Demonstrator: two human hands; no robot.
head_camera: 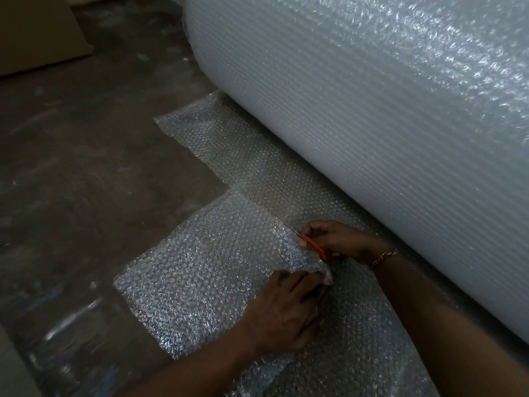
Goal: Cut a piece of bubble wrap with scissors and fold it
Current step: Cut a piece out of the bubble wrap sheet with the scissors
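Down on the floor (pixel 86 167), our right hand (pixel 335 239) grips the orange scissors (pixel 313 246), blades at the edge of the bubble wrap (pixel 206 267) sheet. Our left hand (pixel 286 313) pinches that sheet's raised corner just beside the scissors. Behind them lies the big roll (pixel 372 110), touching the spread wrap. A cardboard box (pixel 37 32) sits far left.

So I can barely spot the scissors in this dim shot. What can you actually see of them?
Only a little of the orange-handled scissors shows: a thin orange handle, plastic-looking, slanting up-left, and a short dark blade tip at the clear bubble wrap sheet. The right hand is wrapped around the handle, hiding the loops. The left hand holds the sheet's lifted edge just below.
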